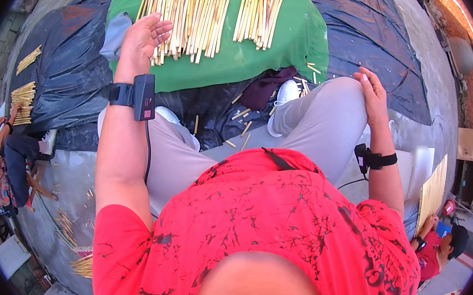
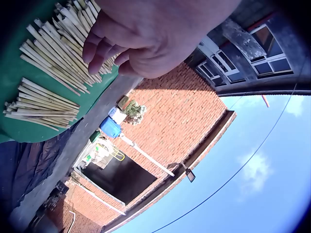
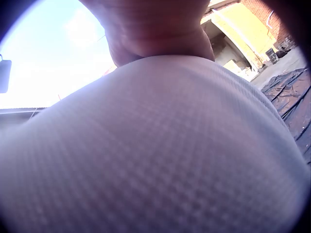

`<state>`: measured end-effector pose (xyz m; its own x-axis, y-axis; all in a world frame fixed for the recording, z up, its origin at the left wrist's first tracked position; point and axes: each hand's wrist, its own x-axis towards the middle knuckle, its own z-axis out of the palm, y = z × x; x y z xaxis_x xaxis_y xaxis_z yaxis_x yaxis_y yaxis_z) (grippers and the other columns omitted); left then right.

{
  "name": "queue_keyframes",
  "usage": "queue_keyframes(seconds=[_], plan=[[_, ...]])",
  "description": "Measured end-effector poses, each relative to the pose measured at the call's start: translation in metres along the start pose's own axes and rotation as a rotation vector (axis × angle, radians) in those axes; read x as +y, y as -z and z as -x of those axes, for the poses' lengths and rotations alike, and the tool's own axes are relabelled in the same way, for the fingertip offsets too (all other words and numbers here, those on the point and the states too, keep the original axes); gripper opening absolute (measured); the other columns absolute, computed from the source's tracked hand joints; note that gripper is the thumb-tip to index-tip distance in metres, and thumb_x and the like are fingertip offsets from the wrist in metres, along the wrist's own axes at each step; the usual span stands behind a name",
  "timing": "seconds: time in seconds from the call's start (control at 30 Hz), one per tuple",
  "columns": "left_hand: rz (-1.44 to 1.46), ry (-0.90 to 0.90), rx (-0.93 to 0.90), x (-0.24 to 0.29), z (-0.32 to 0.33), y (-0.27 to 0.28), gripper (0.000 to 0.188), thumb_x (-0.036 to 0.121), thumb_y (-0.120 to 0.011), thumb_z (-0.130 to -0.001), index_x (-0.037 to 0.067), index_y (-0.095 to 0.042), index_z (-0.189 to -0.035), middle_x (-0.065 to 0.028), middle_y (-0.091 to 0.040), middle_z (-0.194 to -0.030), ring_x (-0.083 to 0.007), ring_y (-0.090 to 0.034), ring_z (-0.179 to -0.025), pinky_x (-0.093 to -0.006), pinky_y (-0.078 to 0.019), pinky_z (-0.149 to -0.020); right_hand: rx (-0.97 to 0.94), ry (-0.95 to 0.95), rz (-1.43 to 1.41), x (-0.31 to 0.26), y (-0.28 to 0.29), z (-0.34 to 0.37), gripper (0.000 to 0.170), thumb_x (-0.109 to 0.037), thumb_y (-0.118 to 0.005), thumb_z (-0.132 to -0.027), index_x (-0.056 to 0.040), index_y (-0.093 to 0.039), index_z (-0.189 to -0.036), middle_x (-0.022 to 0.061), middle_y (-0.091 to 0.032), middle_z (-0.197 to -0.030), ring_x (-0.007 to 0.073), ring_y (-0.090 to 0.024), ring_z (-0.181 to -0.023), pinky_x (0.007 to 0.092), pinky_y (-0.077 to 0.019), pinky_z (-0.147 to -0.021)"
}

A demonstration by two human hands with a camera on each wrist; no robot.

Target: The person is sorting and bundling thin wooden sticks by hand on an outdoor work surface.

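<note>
My left hand [image 1: 143,37] is raised near the left edge of the green cloth [image 1: 220,75], palm turned inward and fingers loosely bent, with nothing between them. Just beside it lies a wide row of pale cut sticks [image 1: 192,15], side by side on the cloth. A narrower row of the same sticks [image 1: 261,13] lies to its right. In the left wrist view the hand [image 2: 160,36] overlaps part of the wide row [image 2: 58,53]. My right hand [image 1: 373,98] rests on the grey-trousered knee [image 1: 341,98], fingers relaxed and holding nothing; in the right wrist view the trouser cloth [image 3: 160,145] fills most of the picture.
Dark plastic sheeting [image 1: 372,41] spreads around the cloth. Short stick pieces [image 1: 242,114] and a dark purple rag [image 1: 265,87] lie by the feet. One person [image 1: 3,176] sits at the far left beside small stick bundles [image 1: 23,101]; another [image 1: 437,252] is at the right.
</note>
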<state>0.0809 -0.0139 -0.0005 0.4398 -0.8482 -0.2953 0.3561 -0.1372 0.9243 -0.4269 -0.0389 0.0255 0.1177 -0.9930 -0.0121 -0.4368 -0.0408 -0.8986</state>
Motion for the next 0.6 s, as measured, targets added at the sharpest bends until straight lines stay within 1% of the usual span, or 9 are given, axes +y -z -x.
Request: queue_keyframes(seconds=[0.07,0.13,0.17,0.23,0.3,0.4,0.5,0.53,0.6], plan=[[-0.009,-0.006,-0.067,-0.002,0.001,-0.004,0.025,0.016,-0.051,-0.087,0.001,-0.048,-0.106,-0.0156,-0.061,-0.091,-0.0189,-0.061,-0.079,-0.0288,-0.0512,-0.067,0.017,-0.024,-0.076,0.005,0.006,-0.002,0.04,-0.028,-0.049,-0.089,0.0,-0.048,-0.118,0.0109,-0.058,-0.105,0.0159,-0.053,-0.096,0.0275,-0.0417,-0.084],[-0.023,-0.004,-0.058,-0.003,0.003,-0.008,0.025,0.016,-0.051,-0.087,0.001,-0.048,-0.107,-0.0151,-0.061,-0.091,-0.0188,-0.061,-0.078,-0.0284,-0.0512,-0.066,0.133,-0.186,-0.503,0.026,0.022,-0.009,0.039,-0.028,-0.05,-0.089,0.0027,-0.05,-0.113,0.0126,-0.058,-0.102,0.0184,-0.054,-0.097,0.0281,-0.0436,-0.083],[-0.041,-0.003,-0.048,-0.002,0.004,-0.008,0.025,0.016,-0.052,-0.086,0.001,-0.048,-0.107,-0.0145,-0.061,-0.09,-0.0188,-0.061,-0.078,-0.0279,-0.0512,-0.065,0.127,-0.186,-0.503,0.045,0.035,-0.012,0.039,-0.028,-0.05,-0.089,0.0027,-0.05,-0.113,0.0126,-0.058,-0.102,0.0184,-0.054,-0.097,0.0281,-0.0436,-0.083],[-0.035,0.006,-0.033,-0.005,0.002,-0.004,0.025,0.016,-0.052,-0.086,0.001,-0.048,-0.106,-0.0143,-0.061,-0.09,-0.0185,-0.062,-0.077,-0.0279,-0.0513,-0.064,0.268,-0.408,-0.727,0.103,0.068,-0.019,0.05,-0.033,-0.053,-0.086,0.0057,-0.044,-0.116,0.0166,-0.054,-0.106,0.0248,-0.054,-0.1,0.0348,-0.0446,-0.086],[-0.03,0.019,-0.032,-0.009,0.0,0.0,0.025,0.016,-0.053,-0.086,0.002,-0.049,-0.106,-0.014,-0.061,-0.09,-0.0183,-0.062,-0.076,-0.0279,-0.0514,-0.063,0.418,-0.484,-0.681,0.158,0.111,-0.012,0.058,-0.036,-0.054,-0.086,0.0078,-0.037,-0.12,0.0203,-0.049,-0.111,0.0277,-0.052,-0.101,0.0396,-0.046,-0.085],[-0.061,0.048,0.002,-0.011,-0.005,0.004,0.026,0.018,-0.054,-0.085,0.002,-0.049,-0.106,-0.0142,-0.061,-0.09,-0.0174,-0.061,-0.075,-0.0284,-0.0517,-0.062,0.745,-0.532,-0.648,0.226,0.187,0.03,0.062,-0.035,-0.05,-0.087,0.009,-0.028,-0.124,0.0237,-0.04,-0.118,0.0322,-0.049,-0.105,0.0427,-0.0462,-0.086],[-0.086,0.064,0.014,-0.013,-0.009,0.006,0.03,0.016,-0.054,-0.084,-0.001,-0.044,-0.108,-0.0163,-0.059,-0.089,-0.0221,-0.061,-0.077,-0.0306,-0.0509,-0.062,1.092,-0.531,-0.664,0.249,0.25,0.098,0.061,-0.032,-0.045,-0.089,0.0092,-0.021,-0.127,0.025,-0.034,-0.121,0.0357,-0.044,-0.11,0.0426,-0.045,-0.087],[-0.089,0.075,0.009,-0.016,-0.013,0.007,0.031,0.017,-0.055,-0.084,0.0,-0.044,-0.108,-0.0167,-0.059,-0.089,-0.0221,-0.061,-0.077,-0.0309,-0.0511,-0.062,1.124,-0.522,-0.656,0.247,0.268,0.119,0.061,-0.032,-0.045,-0.089,0.0092,-0.021,-0.127,0.025,-0.034,-0.121,0.0357,-0.044,-0.11,0.0426,-0.045,-0.087],[-0.093,0.088,-0.011,-0.021,-0.021,0.0,0.033,0.018,-0.055,-0.084,0.0,-0.044,-0.109,-0.0171,-0.059,-0.089,-0.0221,-0.061,-0.077,-0.0312,-0.0512,-0.061,1.412,-0.461,-0.637,0.242,0.291,0.151,0.065,-0.033,-0.045,-0.087,0.0084,-0.018,-0.128,0.0262,-0.029,-0.124,0.0342,-0.041,-0.111,0.0443,-0.0419,-0.09]])
